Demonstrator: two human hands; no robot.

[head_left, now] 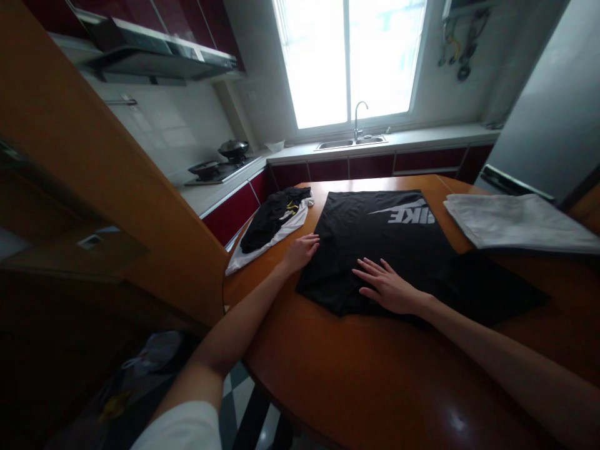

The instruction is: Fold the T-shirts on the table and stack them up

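Observation:
A black T-shirt (356, 231) with a large white NIKE print lies spread on the wooden table, its print upside down from where I stand. Its hem side is toward the left and one sleeve reaches out at the right. My right hand (387, 287) rests flat on the near part of the shirt, fingers spread. At the shirt's left edge, my left hand (301, 252) touches the cloth with its fingertips, the fingers stretched out and slightly bent. Neither hand grips anything that I can see.
Black and white clothes (269, 222) lie in a loose pile at the table's left. Folded white cloth (520, 219) lies on the right. Beyond the wooden table (375, 362) are a sink (351, 142), a stove (222, 172) and a fridge (553, 106).

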